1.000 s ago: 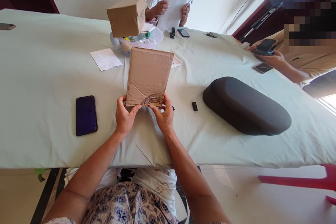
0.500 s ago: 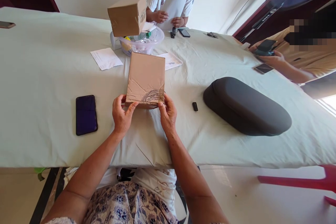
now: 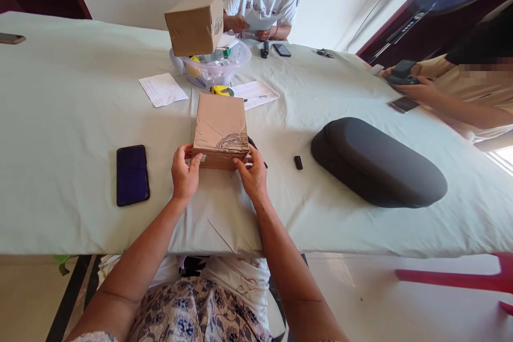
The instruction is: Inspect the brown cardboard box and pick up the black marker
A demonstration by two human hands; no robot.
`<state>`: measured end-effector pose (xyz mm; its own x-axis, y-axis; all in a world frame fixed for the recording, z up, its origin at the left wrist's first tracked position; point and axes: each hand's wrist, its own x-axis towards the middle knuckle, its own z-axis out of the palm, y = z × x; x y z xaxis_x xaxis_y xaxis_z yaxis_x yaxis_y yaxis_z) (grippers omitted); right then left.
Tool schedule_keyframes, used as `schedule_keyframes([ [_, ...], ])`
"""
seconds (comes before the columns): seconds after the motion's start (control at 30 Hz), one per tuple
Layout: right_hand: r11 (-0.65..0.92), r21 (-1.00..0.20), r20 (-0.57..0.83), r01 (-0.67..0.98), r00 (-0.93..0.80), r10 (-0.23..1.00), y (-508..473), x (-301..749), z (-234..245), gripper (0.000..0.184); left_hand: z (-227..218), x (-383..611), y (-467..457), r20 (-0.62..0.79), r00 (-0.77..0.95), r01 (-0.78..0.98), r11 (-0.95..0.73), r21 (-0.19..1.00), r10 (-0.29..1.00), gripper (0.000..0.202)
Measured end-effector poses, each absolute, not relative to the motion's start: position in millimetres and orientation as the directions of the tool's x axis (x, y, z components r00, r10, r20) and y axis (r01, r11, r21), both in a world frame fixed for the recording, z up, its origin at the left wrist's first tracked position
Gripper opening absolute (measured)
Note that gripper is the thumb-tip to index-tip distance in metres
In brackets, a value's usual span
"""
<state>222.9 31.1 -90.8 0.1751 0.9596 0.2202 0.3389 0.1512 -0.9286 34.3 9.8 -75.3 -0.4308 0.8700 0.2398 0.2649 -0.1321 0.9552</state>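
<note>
A brown cardboard box (image 3: 221, 123) with dark scribbled lines near its front right corner is between my hands at the middle of the table. My left hand (image 3: 186, 172) grips its front left corner, thumb on the front face. At the front right corner, my right hand (image 3: 252, 171) holds it the same way. Part of a dark object shows behind my right fingers; its kind is hidden. Just beyond the box lies a yellow tape measure (image 3: 222, 91), beside a white paper (image 3: 258, 94).
A dark phone (image 3: 132, 175) lies left, a small black piece (image 3: 298, 162) and a large grey case (image 3: 379, 163) right. Behind, another carton (image 3: 194, 24) rests on a filled clear basin (image 3: 236, 64). Two people sit across and to the right; a red stool (image 3: 452, 279) stands at lower right.
The box has tilted down, so its front face shows more and the tape measure behind it has come into view. The person across now holds a paper and leans forward.
</note>
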Motion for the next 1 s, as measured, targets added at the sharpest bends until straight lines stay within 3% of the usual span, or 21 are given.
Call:
schedule_keyframes([
  [0.13, 0.129, -0.883, 0.186, 0.45, 0.085, 0.979, 33, 229, -95, 0.046, -85, 30, 14, 0.288, -0.387, 0.4, -0.122, 0.908, 0.876, 0.037],
  [0.23, 0.12, -0.815, 0.181, 0.567, 0.052, 0.982, 32, 233, -100, 0.039, -91, 27, 15, 0.313, -0.316, 0.605, -0.064, 0.794, 0.896, 0.045],
  [0.33, 0.123, -0.733, 0.202, 0.669, 0.042, 0.978, 31, 234, -104, 0.033, -93, 24, 13, 0.342, -0.255, 0.778, -0.018, 0.628, 0.905, 0.03],
  [0.43, 0.144, -0.712, 0.226, 0.687, 0.029, 0.974, 31, 234, -104, 0.029, -93, 21, 13, 0.36, -0.225, 0.832, -0.014, 0.555, 0.905, 0.017],
  [0.53, 0.177, -0.756, 0.252, 0.631, 0.03, 0.967, 33, 234, -100, 0.03, -92, 19, 16, 0.354, -0.203, 0.788, -0.062, 0.612, 0.913, 0.02],
  [0.7, 0.237, -0.85, 0.343, 0.47, 0.153, 0.927, 30, 232, -90, 0.036, -86, 24, 15, 0.448, -0.212, 0.595, -0.249, 0.764, 0.868, 0.046],
  [0.87, 0.307, -0.796, 0.461, 0.521, 0.194, 0.866, 21, 219, -87, 0.053, -82, 35, 7, 0.425, -0.259, 0.521, -0.245, 0.818, 0.868, 0.073],
  [1.0, 0.266, -0.788, 0.454, 0.555, 0.232, 0.86, 17, 209, -90, 0.065, -83, 40, 5, 0.422, -0.287, 0.531, -0.224, 0.817, 0.86, 0.091],
])
